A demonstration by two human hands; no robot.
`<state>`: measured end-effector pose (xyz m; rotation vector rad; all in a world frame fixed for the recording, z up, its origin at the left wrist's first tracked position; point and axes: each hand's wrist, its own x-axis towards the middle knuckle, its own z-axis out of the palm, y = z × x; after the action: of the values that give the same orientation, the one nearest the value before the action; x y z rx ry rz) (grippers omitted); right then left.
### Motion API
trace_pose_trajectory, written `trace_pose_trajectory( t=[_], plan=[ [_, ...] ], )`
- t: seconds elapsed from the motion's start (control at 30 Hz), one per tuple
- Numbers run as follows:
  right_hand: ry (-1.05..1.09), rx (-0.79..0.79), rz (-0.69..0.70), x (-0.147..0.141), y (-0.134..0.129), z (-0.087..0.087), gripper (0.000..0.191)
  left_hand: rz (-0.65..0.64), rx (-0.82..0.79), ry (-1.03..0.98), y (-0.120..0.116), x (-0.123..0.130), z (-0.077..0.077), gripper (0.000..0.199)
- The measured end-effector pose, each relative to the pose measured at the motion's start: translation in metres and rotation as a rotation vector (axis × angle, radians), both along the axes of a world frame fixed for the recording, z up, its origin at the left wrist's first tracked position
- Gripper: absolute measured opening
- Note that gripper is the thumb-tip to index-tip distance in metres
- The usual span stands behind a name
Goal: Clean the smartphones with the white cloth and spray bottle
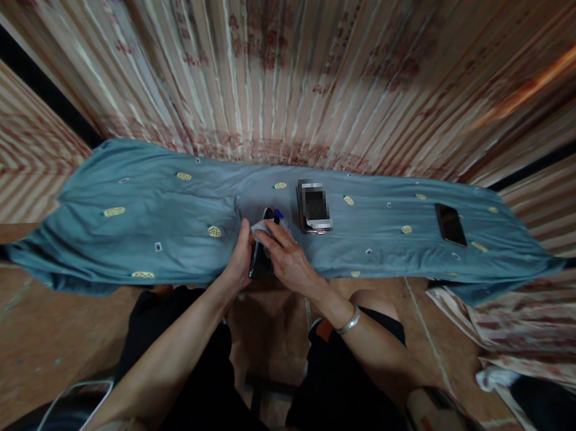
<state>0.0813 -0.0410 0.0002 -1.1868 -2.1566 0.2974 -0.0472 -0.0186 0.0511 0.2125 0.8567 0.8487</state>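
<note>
A dark smartphone (260, 262) is tilted up near the front edge of the cloth. My left hand (240, 255) grips it along its left side, thumb raised and the other fingers hidden behind it. Over the phone's upper part, my right hand (293, 259) presses a small white wipe (259, 226) with its fingertips. Something with a blue end (279, 214) lies just beyond my right fingers, mostly covered by them. To the right of that hand sits a dark boxy item (303, 208) with its top blurred out.
A blue-green cloth (162, 203) with yellow patterns covers the narrow table. Another dark phone (451, 225) lies toward its right end. Pleated curtains (262, 82) hang close behind. A white cable (66, 397) loops at the lower left.
</note>
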Motion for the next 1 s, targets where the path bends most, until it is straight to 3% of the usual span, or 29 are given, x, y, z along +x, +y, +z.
trace_pose_trajectory(
  t=[0.3,0.57,0.8,1.0],
  plan=[
    [0.024,0.022,0.101,-0.016,-0.014,-0.001,0.059,0.168,0.045,0.066,0.016,-0.012,0.0,0.069],
    [0.006,0.072,0.209,-0.02,-0.025,-0.001,0.054,0.172,0.095,0.004,0.021,-0.021,0.01,0.073],
    [0.017,0.109,0.221,-0.016,-0.019,0.005,0.046,0.174,0.032,-0.058,0.026,-0.019,0.008,0.073],
    [0.026,0.115,0.186,-0.007,-0.015,0.01,0.044,0.176,0.069,-0.088,0.028,-0.021,0.008,0.078]
  ],
)
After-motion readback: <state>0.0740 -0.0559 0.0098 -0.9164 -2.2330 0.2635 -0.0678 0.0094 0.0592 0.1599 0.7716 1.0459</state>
